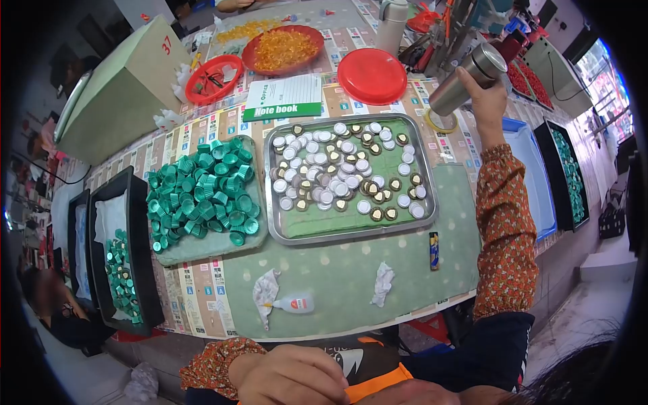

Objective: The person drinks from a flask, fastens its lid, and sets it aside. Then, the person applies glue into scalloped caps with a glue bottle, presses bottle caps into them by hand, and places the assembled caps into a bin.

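My right hand [487, 101] is wrapped round a steel thermos flask [466, 81], tilted above the far right of the table, close to a yellow tape roll [441, 123]. My left hand [290, 375] is drawn in against my chest at the bottom, its fingers curled; whatever they may hold is hidden. Between the hands lies a metal tray [351, 237] of small white and gold-centred round caps on a green lining. A heap of green fluted cups [202, 192] covers a board left of it. Nearer me are a small plastic bottle [294, 302] and crumpled tissue [382, 283].
Behind the tray lie a notebook [283, 98], a red lid [372, 75] and a red dish [283, 50] of amber pieces. Black bins [147, 270] stand at the left; a blue tray [530, 175] is at the right. A white flask [392, 27] stands at the back.
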The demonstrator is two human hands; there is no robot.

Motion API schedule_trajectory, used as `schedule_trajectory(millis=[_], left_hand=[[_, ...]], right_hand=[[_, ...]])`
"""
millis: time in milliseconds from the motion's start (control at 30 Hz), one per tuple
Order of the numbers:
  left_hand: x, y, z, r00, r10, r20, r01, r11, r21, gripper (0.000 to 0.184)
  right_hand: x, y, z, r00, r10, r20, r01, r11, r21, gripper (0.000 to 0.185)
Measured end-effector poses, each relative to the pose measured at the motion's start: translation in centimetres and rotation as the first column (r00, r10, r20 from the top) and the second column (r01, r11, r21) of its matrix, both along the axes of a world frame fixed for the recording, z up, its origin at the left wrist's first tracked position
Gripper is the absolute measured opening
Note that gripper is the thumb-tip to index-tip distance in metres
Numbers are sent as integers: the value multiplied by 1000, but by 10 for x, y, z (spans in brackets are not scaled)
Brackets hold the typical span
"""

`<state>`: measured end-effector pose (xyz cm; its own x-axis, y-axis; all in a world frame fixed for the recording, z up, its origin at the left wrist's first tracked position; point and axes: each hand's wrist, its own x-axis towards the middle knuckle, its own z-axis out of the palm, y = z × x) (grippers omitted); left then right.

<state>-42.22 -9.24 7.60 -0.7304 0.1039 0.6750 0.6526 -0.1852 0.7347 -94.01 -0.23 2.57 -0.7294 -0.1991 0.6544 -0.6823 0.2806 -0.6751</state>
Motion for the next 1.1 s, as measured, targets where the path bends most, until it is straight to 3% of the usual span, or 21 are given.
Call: schedule_trajectory(millis=[67, 100, 167, 367, 433, 500, 567, 667, 833, 900, 933, 1000, 1100], left_hand=[[-1, -3, -5, 1000, 12, -2, -12, 999, 31, 22], [-3, -3, -8, 999, 31, -14, -30, 998, 50, 22], [-6, -3, -16, 997, 71, -38, -68, 994, 85, 21], [-18, -8, -34, 995, -54, -79, 77, 942, 328, 23], [-14, 30, -68, 991, 86, -100, -38, 913, 407, 19], [-15, 30, -68, 999, -16, -30, 26, 926, 377, 19], [-25, -7, -34, 931, -333, 150, 288, 922, 260, 23], [-28, -8, -34, 969, -217, 117, 204, 972, 116, 24], [-38, -12, -66, 960, -279, 13, 273, 946, 176, 25], [-43, -2, -64, 991, -132, -11, 131, 954, 270, 24], [-46, 16, -53, 999, 35, 7, -35, 935, 352, 24], [-49, 25, -43, 988, 154, 29, -151, 889, 432, 23], [-55, 22, -37, 1000, 26, -6, -20, 886, 463, 22]], right_hand=[[-12, -15, -6, 997, -72, 1, 72, 996, 43, 65], [-16, -24, -9, 1000, -13, 23, 14, 1000, -20, 68], [-30, -36, -18, 999, -22, 27, 21, 999, 28, 71], [-47, -55, -29, 986, -162, -46, 168, 969, 183, 77], [-49, -57, -31, 985, -167, -36, 171, 961, 216, 77], [-53, -58, -32, 989, -148, -20, 148, 960, 237, 79], [-59, -59, -37, 990, -136, -31, 139, 957, 255, 80], [-70, -62, -41, 989, -142, -36, 147, 951, 271, 83], [-74, -61, -36, 999, -46, 14, 41, 963, 267, 88], [-75, -58, -38, 1000, -1, 3, 1, 965, 263, 89], [-80, -56, -43, 1000, -18, -9, 20, 957, 289, 90], [-81, -52, -49, 998, -50, -33, 58, 939, 339, 92], [-66, -35, -47, 996, -69, 53, 42, 911, 411, 91]])
